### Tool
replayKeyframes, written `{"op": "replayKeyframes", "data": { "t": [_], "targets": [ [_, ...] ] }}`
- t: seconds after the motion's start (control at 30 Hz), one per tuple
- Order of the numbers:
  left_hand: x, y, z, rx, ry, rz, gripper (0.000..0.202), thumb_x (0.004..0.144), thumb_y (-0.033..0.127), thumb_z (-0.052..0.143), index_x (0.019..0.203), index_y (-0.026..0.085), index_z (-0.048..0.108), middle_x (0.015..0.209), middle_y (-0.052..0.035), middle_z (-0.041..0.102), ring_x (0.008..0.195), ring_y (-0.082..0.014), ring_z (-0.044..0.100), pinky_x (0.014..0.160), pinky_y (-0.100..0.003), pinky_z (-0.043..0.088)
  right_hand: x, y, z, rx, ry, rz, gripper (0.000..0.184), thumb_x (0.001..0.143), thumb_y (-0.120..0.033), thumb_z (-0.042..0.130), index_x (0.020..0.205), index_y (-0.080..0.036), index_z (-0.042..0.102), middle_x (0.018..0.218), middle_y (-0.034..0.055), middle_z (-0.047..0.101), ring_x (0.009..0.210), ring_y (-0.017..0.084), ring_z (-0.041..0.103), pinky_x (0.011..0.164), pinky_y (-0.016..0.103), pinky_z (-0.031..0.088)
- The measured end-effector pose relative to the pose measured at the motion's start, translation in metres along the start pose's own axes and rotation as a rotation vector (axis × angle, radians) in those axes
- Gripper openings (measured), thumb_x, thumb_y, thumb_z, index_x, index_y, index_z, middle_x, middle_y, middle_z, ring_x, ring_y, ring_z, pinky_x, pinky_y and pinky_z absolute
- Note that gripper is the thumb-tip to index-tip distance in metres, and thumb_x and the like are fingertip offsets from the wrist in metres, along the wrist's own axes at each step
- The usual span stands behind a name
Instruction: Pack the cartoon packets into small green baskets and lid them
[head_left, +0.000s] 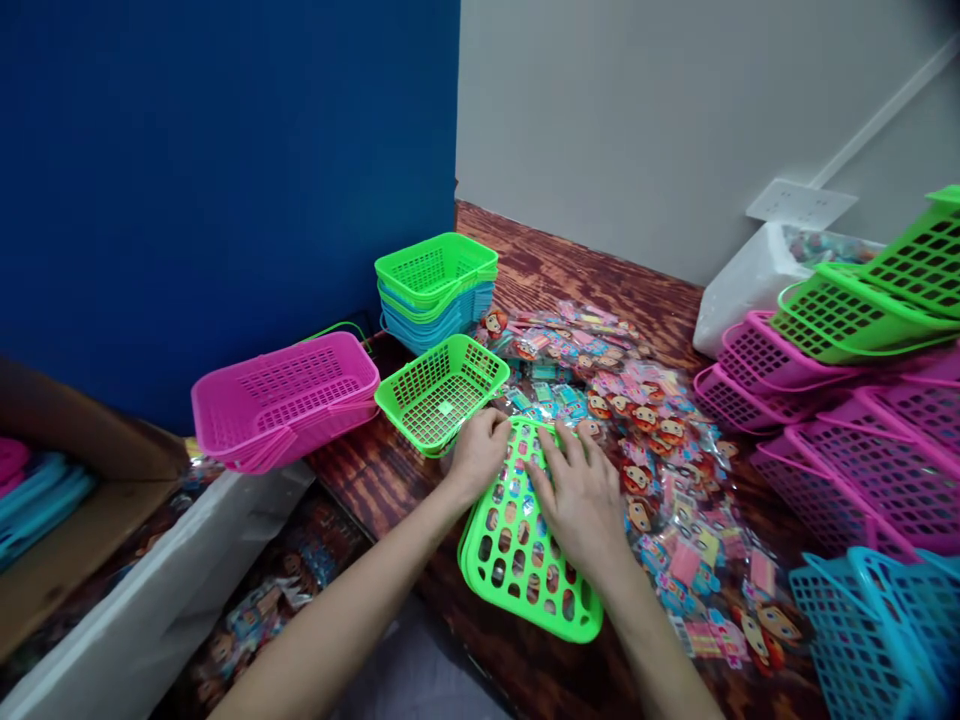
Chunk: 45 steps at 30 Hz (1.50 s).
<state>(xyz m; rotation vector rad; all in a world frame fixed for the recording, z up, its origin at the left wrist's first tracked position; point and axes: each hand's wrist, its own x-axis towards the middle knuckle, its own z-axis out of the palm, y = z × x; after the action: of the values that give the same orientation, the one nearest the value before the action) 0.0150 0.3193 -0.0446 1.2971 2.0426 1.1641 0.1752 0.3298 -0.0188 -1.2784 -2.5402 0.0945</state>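
A bright green perforated plastic panel with rounded corners lies tilted in front of me, and its left edge looks layered. My left hand is closed on the panel's far left corner, fingers curled. Across the panel's right side rests my right hand, its fingers spread over the holes. Just beyond my left hand stands an open green basket with a small pale spot on its bottom. Clear packets with printed doll faces lie beside and beyond my right hand; some colours show through the panel's holes.
Nested pink baskets stand at the left, and green and blue ones at the back. Stacked pink baskets, green baskets and blue baskets crowd the right. White foam boxes and a cardboard box flank the wood-patterned table.
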Motion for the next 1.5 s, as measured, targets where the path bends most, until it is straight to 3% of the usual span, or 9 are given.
{"op": "replayKeyframes", "data": {
  "t": [0.17,0.27,0.4,0.53,0.63,0.87,1.1,1.27,1.5],
  "targets": [
    [-0.005,-0.004,0.002,-0.061,0.021,0.021,0.028,0.091,0.021,0.048,0.113,0.017,0.065,0.104,-0.0043,0.071,0.089,-0.0162,0.065,0.08,-0.027,0.051,0.0,0.021,0.008,0.393,0.069,0.09,0.049,0.099,-0.044,0.038,0.141,-0.023,0.053,0.144,0.0098,0.054,0.136,0.029,0.041,0.11,0.054,0.036],
    [-0.006,-0.002,0.0,-0.047,0.023,0.077,0.029,0.091,0.019,0.048,0.112,0.018,0.067,0.111,-0.0062,0.069,0.103,-0.0193,0.063,0.093,-0.032,0.048,-0.003,0.036,0.022,0.679,0.158,0.217,0.052,0.095,-0.039,0.039,0.141,-0.02,0.052,0.147,0.0105,0.051,0.137,0.024,0.042,0.114,0.047,0.034],
    [-0.003,-0.004,-0.002,-0.007,0.006,0.127,0.029,0.091,0.018,0.047,0.107,0.019,0.07,0.104,-0.0061,0.069,0.1,-0.0208,0.063,0.093,-0.035,0.048,-0.004,0.045,0.032,0.943,0.223,0.433,0.057,0.088,-0.045,0.044,0.136,-0.017,0.056,0.144,0.0129,0.054,0.133,0.025,0.048,0.111,0.046,0.036],
    [-0.001,-0.005,-0.003,0.057,0.003,0.148,0.03,0.09,0.018,0.047,0.108,0.02,0.07,0.104,-0.0065,0.068,0.1,-0.0218,0.063,0.093,-0.037,0.047,0.005,0.049,0.033,1.05,0.207,0.59,0.057,0.079,-0.062,0.053,0.108,-0.016,0.07,0.108,0.011,0.072,0.106,0.028,0.062,0.097,0.041,0.045],
    [-0.001,0.0,-0.004,0.102,-0.001,0.167,0.029,0.089,0.016,0.047,0.107,0.018,0.069,0.102,-0.0072,0.068,0.098,-0.0229,0.063,0.09,-0.037,0.048,0.014,0.053,0.035,1.113,0.176,0.651,0.059,0.073,-0.071,0.055,0.082,-0.015,0.071,0.074,0.0054,0.07,0.081,0.026,0.064,0.08,0.038,0.05],
    [-0.002,0.005,-0.004,0.16,-0.01,0.188,0.028,0.09,0.016,0.044,0.105,0.019,0.067,0.105,-0.0067,0.069,0.099,-0.0225,0.063,0.089,-0.035,0.048,0.02,0.059,0.047,1.345,0.168,0.705,0.053,0.065,-0.069,0.064,0.07,-0.016,0.067,0.059,0.0027,0.064,0.061,0.021,0.06,0.061,0.032,0.047],
    [-0.001,0.005,-0.005,0.249,-0.05,0.181,0.028,0.094,0.019,0.04,0.108,0.02,0.065,0.108,-0.0046,0.069,0.1,-0.0198,0.063,0.086,-0.03,0.047,0.021,0.062,0.045,1.47,0.19,0.683,0.045,0.059,-0.062,0.071,0.069,-0.019,0.06,0.063,-0.0025,0.061,0.061,0.015,0.054,0.061,0.027,0.043],
    [0.001,0.016,-0.012,0.395,-0.067,0.215,0.025,0.092,0.015,0.041,0.1,0.021,0.064,0.101,-0.0046,0.069,0.091,-0.0215,0.063,0.076,-0.03,0.043,0.029,0.067,0.043,1.455,0.111,0.649,0.042,0.059,-0.059,0.073,0.063,-0.02,0.057,0.055,-0.0042,0.056,0.054,0.014,0.051,0.054,0.026,0.039],
    [0.009,0.024,-0.014,0.578,-0.111,0.241,0.022,0.097,0.027,0.043,0.088,0.023,0.063,0.076,-0.0021,0.065,0.071,-0.022,0.06,0.061,-0.029,0.037,0.04,0.069,0.05,1.387,0.108,0.575,0.03,0.065,-0.049,0.066,0.074,-0.02,0.063,0.064,-0.0029,0.061,0.06,0.015,0.054,0.058,0.027,0.041]
  ]
}}
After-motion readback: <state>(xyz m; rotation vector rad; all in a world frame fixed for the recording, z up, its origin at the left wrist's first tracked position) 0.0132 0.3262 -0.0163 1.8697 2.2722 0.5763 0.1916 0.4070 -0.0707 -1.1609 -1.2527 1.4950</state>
